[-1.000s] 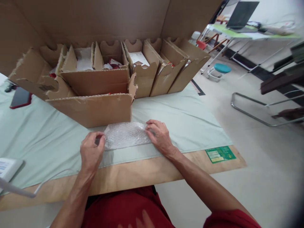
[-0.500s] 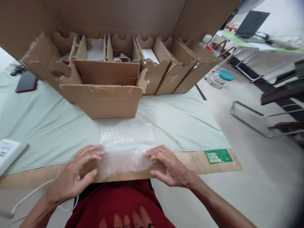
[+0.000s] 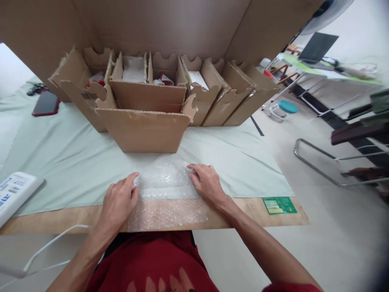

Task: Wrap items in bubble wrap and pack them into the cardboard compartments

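A clear sheet of bubble wrap [image 3: 170,211] lies across the table's front edge, its far part raised between my hands. At its left side my left hand [image 3: 121,198] pinches the edge between thumb and fingers. My right hand [image 3: 206,180] grips the opposite edge, fingertips closed on the plastic near the far corner. Just beyond the sheet stands an open cardboard box [image 3: 146,132], touched by neither hand.
Behind the box, a row of open cardboard bins [image 3: 209,93] holds small packed items. A phone [image 3: 46,103] lies at the back left, a white device [image 3: 18,194] at the front left. A green card [image 3: 279,205] sits by the right corner; a laptop [image 3: 319,48] stands farther off.
Both hands have moved forward along the bubble wrap and closed on its edges. The far part of the sheet is now lifted, and its near part lies flatter on the table edge.
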`<state>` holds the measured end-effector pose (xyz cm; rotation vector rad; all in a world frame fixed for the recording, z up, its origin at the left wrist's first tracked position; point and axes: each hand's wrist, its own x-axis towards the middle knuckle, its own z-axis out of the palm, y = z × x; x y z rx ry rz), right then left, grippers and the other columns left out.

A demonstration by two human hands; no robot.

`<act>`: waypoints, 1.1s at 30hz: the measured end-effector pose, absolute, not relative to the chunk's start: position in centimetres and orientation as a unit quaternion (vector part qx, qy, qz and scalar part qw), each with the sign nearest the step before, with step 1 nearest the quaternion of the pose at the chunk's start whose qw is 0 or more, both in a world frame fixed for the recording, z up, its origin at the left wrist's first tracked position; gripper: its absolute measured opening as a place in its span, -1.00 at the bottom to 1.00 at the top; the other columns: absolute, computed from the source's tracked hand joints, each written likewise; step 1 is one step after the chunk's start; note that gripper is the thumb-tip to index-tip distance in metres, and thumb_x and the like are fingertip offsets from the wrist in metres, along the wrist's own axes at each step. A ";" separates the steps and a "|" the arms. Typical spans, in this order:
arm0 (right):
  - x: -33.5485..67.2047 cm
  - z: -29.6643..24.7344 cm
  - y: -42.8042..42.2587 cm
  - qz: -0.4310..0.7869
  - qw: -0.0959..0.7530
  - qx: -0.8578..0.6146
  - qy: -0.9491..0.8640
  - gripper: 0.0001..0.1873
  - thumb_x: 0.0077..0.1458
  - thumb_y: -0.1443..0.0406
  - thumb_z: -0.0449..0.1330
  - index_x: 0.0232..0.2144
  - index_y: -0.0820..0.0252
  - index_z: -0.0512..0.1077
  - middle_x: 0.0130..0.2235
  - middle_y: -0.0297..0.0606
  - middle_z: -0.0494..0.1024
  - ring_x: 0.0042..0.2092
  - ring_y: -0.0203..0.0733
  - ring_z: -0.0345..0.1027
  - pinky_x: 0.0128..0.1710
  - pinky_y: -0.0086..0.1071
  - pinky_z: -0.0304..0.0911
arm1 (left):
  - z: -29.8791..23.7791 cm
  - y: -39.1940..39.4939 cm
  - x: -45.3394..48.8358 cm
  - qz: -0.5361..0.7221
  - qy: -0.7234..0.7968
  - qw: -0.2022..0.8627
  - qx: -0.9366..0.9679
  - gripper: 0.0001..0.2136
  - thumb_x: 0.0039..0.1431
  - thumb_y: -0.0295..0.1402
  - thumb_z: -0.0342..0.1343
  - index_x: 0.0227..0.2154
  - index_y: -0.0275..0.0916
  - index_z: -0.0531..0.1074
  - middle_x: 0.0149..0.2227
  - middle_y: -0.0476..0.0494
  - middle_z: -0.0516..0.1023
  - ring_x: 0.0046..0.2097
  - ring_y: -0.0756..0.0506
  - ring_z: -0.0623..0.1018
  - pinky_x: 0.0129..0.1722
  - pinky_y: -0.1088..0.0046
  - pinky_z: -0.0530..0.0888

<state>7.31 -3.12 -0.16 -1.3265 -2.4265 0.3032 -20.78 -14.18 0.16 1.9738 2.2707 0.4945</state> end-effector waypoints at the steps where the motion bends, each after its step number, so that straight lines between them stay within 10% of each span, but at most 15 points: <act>1: 7.2 -0.2 -3.0 0.103 0.204 -0.461 -0.858 -0.69 0.29 0.36 0.07 0.00 0.16 0.53 -0.16 -0.13 0.67 -0.15 -0.04 0.52 -0.07 -0.18 0.23 | 0.3 -14.0 -20.8 0.173 0.744 0.036 0.645 -0.63 0.27 -0.38 -0.10 0.06 -0.21 0.45 -0.37 -0.08 0.62 -0.32 -0.17 0.61 -0.21 0.30 0.45; 7: 7.5 0.1 -1.7 0.043 0.192 -0.475 -0.858 -0.63 0.29 0.32 0.11 0.10 0.19 0.47 -0.11 -0.05 0.64 -0.10 0.05 0.47 -0.07 -0.14 0.23 | 0.8 -13.3 -21.3 0.118 0.743 0.002 0.659 -0.64 0.30 -0.35 -0.09 0.07 -0.29 0.45 -0.30 -0.23 0.61 -0.23 -0.30 0.61 -0.18 0.14 0.49; 15: 4.4 0.9 -4.2 0.039 0.170 -0.401 -0.899 -0.42 0.35 0.26 0.07 0.37 0.21 0.20 0.45 0.01 0.18 0.42 0.13 0.09 0.26 0.02 0.15 | -0.3 -12.3 -18.3 0.225 0.648 -0.066 0.725 -0.56 0.40 -0.30 -0.05 0.27 -0.32 0.30 0.40 -0.53 0.22 0.40 -0.40 0.27 0.27 -0.04 0.34; 33: 5.0 -0.4 -4.1 0.071 0.083 -0.406 -0.907 -0.30 0.41 0.04 0.00 0.45 0.25 0.07 0.49 -0.03 0.06 0.51 0.04 -0.13 0.45 0.03 -0.10 | -0.9 -10.6 -16.9 0.106 0.615 -0.015 0.781 -0.37 0.43 -0.09 -0.15 0.37 -0.45 0.12 0.46 -0.54 0.07 0.49 -0.38 0.08 0.43 -0.14 -0.01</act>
